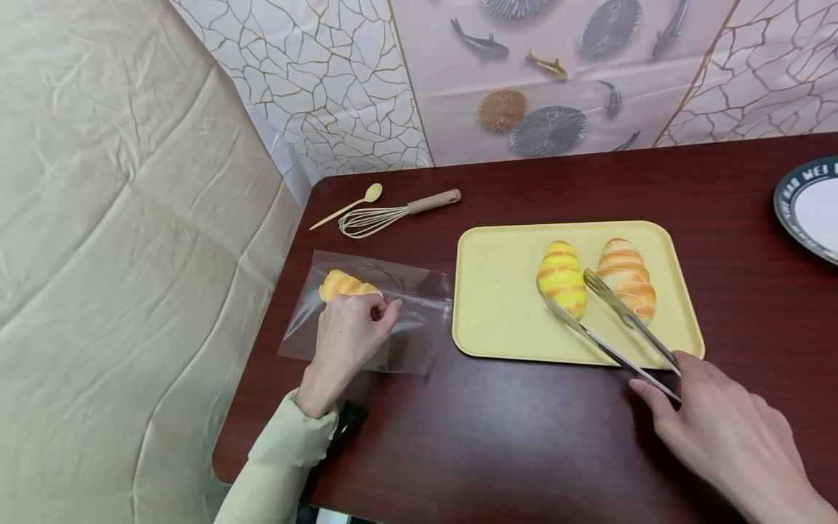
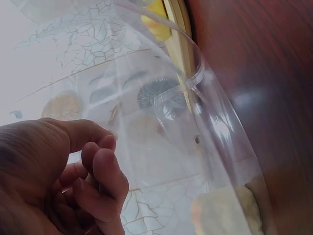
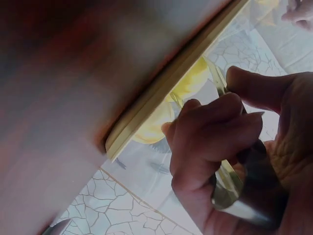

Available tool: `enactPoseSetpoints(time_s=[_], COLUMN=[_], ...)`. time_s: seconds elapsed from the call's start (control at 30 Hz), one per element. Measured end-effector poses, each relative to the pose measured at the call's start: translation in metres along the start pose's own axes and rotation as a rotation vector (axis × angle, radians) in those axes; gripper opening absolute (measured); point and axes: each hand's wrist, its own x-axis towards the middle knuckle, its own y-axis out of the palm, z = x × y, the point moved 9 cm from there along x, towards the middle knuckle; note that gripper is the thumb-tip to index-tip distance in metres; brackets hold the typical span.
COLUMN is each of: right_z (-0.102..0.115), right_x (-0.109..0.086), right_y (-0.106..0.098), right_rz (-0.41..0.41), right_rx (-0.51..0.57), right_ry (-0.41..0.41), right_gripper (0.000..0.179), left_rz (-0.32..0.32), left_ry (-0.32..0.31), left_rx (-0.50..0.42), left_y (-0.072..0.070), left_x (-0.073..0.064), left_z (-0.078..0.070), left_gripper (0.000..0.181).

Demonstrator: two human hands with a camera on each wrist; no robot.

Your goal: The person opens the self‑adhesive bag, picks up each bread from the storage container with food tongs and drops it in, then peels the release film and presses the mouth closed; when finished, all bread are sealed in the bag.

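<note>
the right hand (image 1: 727,422), the nearer one, wraps its fingers round slim metal tongs (image 1: 611,297), tips spread either side of a plump yellow, brown-banded roll (image 1: 561,271) lying forward and left of it, long axis away from the person, on a smooth pale-yellow tray (image 1: 497,291). the left hand (image 1: 350,331) pinches a glossy clear plastic bag (image 1: 419,338) around a ridged golden roll (image 1: 343,283).

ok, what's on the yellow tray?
A yellow roll and, to its right, a tan roll. The tongs partly cover both in the head view; the tray surface beneath the rolls is hidden.
</note>
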Motion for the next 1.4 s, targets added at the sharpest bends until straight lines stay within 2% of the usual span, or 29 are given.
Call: enactPoseSetpoints(time_s=[0.23, 0.37, 0.6, 0.9, 1.07, 1.2, 1.4], right_z=[-0.007, -0.013, -0.017, -0.016, -0.004, 0.016, 0.055], right_x=[0.016, 0.024, 0.032, 0.035, 0.033, 0.027, 0.027], right_y=[0.007, 0.009, 0.006, 0.000, 0.000, -0.003, 0.002], right_rz=[0.076, 0.114, 0.127, 0.140, 0.154, 0.125, 0.128], right_rx=[-0.009, -0.011, -0.038, -0.051, -0.035, -0.042, -0.053], right_ry=[-0.028, -0.047, -0.079, -0.051, -0.082, -0.179, -0.306], right_gripper=[0.039, 0.036, 0.035, 0.028, 0.028, 0.021, 0.014], left_rz=[0.024, 0.073, 0.154, 0.164, 0.154, 0.147, 0.141], left_ry=[-0.005, -0.012, -0.016, -0.033, -0.054, -0.040, -0.019], left_rx=[-0.050, -0.073, -0.041, -0.060, -0.082, -0.081, -0.089], left_y=[0.002, 0.005, 0.010, 0.011, 0.008, 0.009, 0.011], left_x=[0.002, 0.001, -0.001, -0.002, -0.006, -0.008, -0.003], left_z=[0.003, 0.004, 0.005, 0.006, 0.010, 0.009, 0.007], left_gripper=[0.036, 0.032, 0.020, 0.015, 0.016, 0.018, 0.020])
